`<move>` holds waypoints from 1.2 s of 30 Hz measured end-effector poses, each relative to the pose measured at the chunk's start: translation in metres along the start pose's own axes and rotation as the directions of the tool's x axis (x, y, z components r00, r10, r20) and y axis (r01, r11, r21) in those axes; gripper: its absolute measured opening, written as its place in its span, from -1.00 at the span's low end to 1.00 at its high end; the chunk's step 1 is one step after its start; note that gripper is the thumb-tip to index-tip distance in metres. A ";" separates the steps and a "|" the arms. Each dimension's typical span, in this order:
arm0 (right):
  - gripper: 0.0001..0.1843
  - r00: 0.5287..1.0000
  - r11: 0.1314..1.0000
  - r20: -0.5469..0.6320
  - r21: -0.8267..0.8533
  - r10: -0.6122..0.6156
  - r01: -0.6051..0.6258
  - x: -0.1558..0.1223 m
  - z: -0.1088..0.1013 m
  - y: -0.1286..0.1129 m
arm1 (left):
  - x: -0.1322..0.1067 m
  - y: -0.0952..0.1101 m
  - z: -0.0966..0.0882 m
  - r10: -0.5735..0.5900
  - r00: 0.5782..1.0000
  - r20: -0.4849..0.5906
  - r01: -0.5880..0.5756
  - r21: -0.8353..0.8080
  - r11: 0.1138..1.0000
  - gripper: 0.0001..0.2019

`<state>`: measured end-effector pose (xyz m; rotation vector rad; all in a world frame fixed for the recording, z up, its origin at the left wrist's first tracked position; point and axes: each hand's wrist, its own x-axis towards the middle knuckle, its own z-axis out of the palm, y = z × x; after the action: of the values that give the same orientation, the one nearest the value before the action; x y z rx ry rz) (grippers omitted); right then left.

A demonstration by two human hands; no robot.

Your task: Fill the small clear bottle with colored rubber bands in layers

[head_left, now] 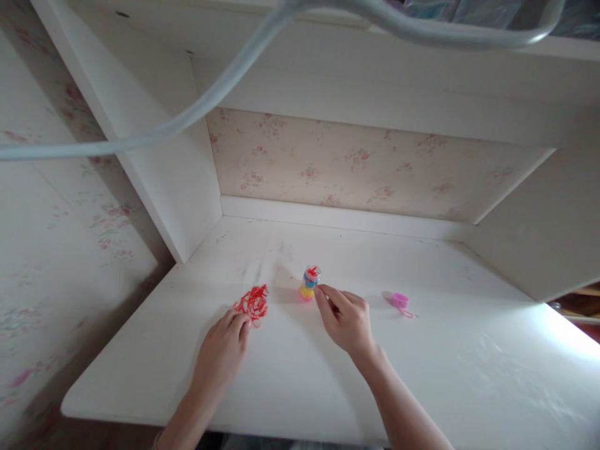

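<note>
A loose pile of small red elastic bands [253, 303] lies on the white desktop. The bent fingers of my left hand [225, 340] are closed at the pile's near edge, with their tips on the bands. Right of the pile stands a small clear jar [310, 283], upright, showing layers of pink, yellow and blue with red bands on top. My right hand [345, 315] is at the jar's right side, thumb and forefinger pinched together. What sits in that pinch, if anything, is too small to make out.
A pink cap [400, 301] with a pink loop lies right of my right hand. The white desk [300, 387] has side panels and a back ledge. A shelf [375, 94] hangs above it, and a pale cable [215, 94] crosses high in front.
</note>
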<state>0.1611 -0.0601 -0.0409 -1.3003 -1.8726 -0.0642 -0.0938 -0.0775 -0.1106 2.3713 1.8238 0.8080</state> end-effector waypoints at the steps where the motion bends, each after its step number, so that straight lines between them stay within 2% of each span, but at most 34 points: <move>1: -0.71 0.999 0.999 0.022 0.031 -0.023 0.022 -0.007 0.003 0.000 | 0.000 0.000 0.000 0.004 1.000 -0.001 -0.004 -0.002 1.000 -0.81; 5: -0.67 0.974 0.994 0.215 0.101 -0.068 0.047 -0.033 0.019 -0.006 | -0.001 -0.001 0.001 -0.007 1.000 -0.027 0.007 -0.021 1.000 -0.81; 8: -0.61 0.926 0.994 0.367 0.079 -0.095 0.070 -0.045 0.031 -0.012 | 0.001 0.001 -0.001 -0.032 0.997 -0.072 0.028 -0.063 0.998 -0.82; 11: -0.60 0.879 0.989 0.453 0.057 -0.150 0.139 -0.048 0.036 -0.015 | 0.007 0.008 -0.007 -0.037 0.987 -0.156 0.022 -0.097 0.995 -0.82; 15: -0.61 0.867 0.986 0.475 0.008 -0.150 0.166 -0.047 0.035 -0.014 | 0.023 0.027 -0.021 -0.042 0.977 -0.207 0.003 -0.188 0.982 -0.80; 21: -0.62 0.865 0.981 0.482 -0.048 -0.141 0.187 -0.051 0.035 -0.012 | 0.051 0.058 -0.033 -0.035 0.986 -0.163 -0.023 -0.339 0.941 -0.75; 28: -0.62 0.863 0.980 0.487 -0.064 -0.134 0.189 -0.053 0.037 -0.012 | 0.079 0.088 -0.042 0.009 0.987 -0.158 -0.077 -0.433 0.898 -0.74; 31: -0.61 0.861 0.982 0.491 -0.055 -0.132 0.182 -0.053 0.037 -0.012 | 0.092 0.097 -0.041 0.015 0.987 -0.160 -0.092 -0.482 0.871 -0.73; 36: -0.60 0.855 0.979 0.501 -0.064 -0.138 0.195 -0.051 0.036 -0.014 | 0.106 0.104 -0.030 0.018 0.988 -0.156 -0.101 -0.541 0.835 -0.76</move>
<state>0.1349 -0.0883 -0.0922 -1.3104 -2.4517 0.0843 0.0039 -0.0211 -0.0102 2.0367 1.3090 1.3314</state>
